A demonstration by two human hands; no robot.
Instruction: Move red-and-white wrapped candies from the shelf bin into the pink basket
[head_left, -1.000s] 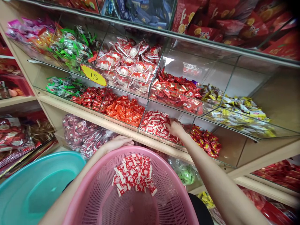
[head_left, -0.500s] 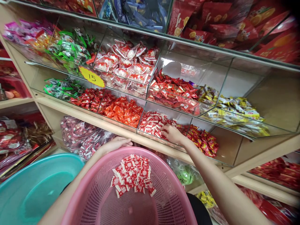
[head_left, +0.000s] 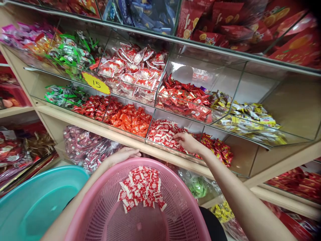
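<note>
My right hand reaches into a clear bin of small red-and-white wrapped candies. Its fingers are apart and bent down over the candies, with the fingertips partly lost among the wrappers; no candy shows in its grasp. A pink plastic basket with perforated sides is in front of me, and a pile of the same red-and-white candies lies inside it. My left hand lies open with fingers stretched out along the far left of the basket rim, close to the wooden shelf edge, and my left forearm runs beside the basket.
Clear dividers separate the bins of orange-red candies, red-yellow candies and white-yellow candies. A yellow price tag reads 15. A teal basin stands left; bagged candies sit under the shelf.
My right hand has shifted slightly right within the candy bin. My left hand and the pink basket stay in place, and the view has tilted a little.
</note>
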